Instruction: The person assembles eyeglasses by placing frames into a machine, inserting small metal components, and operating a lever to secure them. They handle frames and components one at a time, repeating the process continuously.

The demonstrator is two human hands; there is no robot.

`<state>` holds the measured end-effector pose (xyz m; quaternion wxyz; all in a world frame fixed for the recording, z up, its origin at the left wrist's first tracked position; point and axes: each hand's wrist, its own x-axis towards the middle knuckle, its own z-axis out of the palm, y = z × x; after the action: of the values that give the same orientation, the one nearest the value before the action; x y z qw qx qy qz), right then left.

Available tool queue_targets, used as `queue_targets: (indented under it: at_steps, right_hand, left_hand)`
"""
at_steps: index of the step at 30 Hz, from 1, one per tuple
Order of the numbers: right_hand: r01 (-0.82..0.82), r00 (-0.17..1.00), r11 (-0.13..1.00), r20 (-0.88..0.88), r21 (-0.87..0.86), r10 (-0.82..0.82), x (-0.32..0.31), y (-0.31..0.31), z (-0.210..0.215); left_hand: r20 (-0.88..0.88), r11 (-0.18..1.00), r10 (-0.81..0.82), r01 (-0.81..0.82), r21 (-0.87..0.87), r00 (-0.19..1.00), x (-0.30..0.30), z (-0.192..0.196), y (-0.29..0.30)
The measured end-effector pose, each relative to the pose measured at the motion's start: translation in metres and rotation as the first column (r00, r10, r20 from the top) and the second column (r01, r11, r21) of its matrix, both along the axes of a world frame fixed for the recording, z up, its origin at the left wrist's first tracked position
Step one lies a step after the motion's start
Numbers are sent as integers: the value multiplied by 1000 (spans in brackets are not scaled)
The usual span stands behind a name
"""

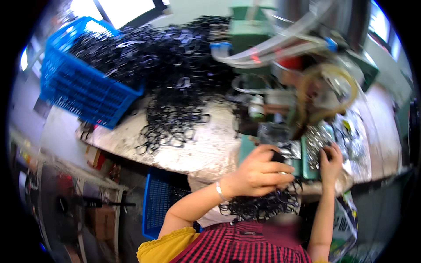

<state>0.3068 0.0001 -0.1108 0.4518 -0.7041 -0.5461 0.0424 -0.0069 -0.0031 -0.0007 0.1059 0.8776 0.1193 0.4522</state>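
Note:
My left hand (258,173), with a silver bracelet at the wrist, is closed around a small black part, just in front of the green machine (267,57). Under that hand, in my lap, lies a heap of thin black rings (258,206). My right hand (331,160) reaches to the machine's base and pinches a small dark piece beside shiny metal parts (313,142). What exactly each hand grips is blurred.
A large pile of black rings (171,65) spills from a tilted blue crate (83,83) across the worn white bench (197,149). Clear hoses (272,48) loop over the machine. Another blue crate (160,197) stands below the bench on the left.

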Motion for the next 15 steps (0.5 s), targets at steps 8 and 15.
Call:
queue_targets:
  at_steps: [8,15]
  right_hand:
    - [-77,992,995,-95,59,83,7,-8,-2]
    - [-174,937,977,-287,122,202,-6,-1,5]
  left_hand:
    - [3,977,41,-40,-208,999,-9,12,-26]
    - [831,-134,-530,951,-279,169,29,71,-91]
